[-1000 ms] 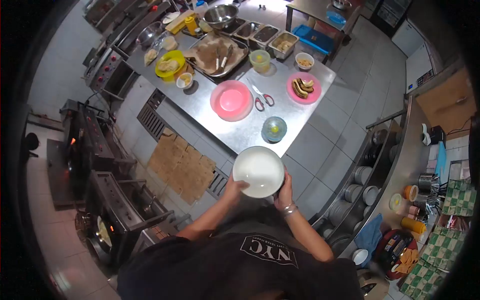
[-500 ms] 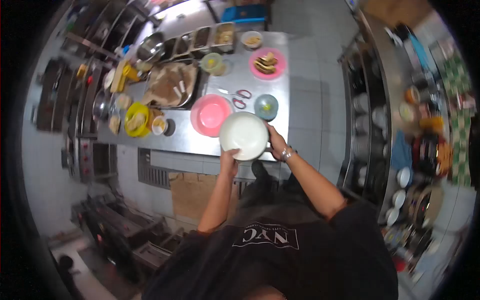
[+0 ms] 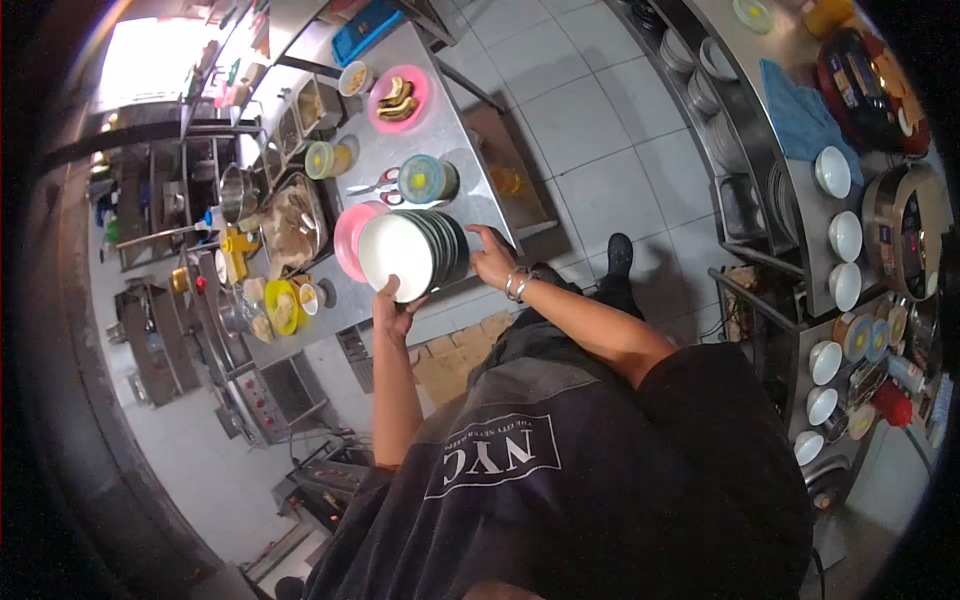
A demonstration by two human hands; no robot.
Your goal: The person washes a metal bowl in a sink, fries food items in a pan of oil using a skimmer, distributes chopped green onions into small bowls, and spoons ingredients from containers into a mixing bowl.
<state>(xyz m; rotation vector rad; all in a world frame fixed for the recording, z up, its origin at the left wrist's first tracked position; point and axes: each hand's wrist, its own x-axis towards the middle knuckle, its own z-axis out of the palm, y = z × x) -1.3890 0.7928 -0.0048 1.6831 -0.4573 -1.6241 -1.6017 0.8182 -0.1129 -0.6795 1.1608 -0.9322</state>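
at nine o'clock from the tilted stack of round bowls, white inside and dark outside (image 3: 397, 256), a round pink plastic bowl (image 3: 349, 240) sits just beside it on the grey steel table (image 3: 400, 147), partly hidden. if the stack swings that way, it could knock this bowl; whether they touch, i cannot tell. at eleven o'clock lie red-handled metal scissors (image 3: 376, 187), which a careless swing could also push. between six and seven o'clock, the left hand (image 3: 395, 308) is closed on the near edge of the stack, its thumb over the inside of the front bowl. this grip seems to carry most of the load, so a slippery rim could let bowls slide. at twelve o'clock stands a round container with a blue lid (image 3: 425, 178), close enough to be bumped. at three o'clock, the right hand (image 3: 490, 258) is half open near the back bowls; its contact is not clear. without firm support there, they could fall to the tiled floor (image 3: 640, 110) and break.
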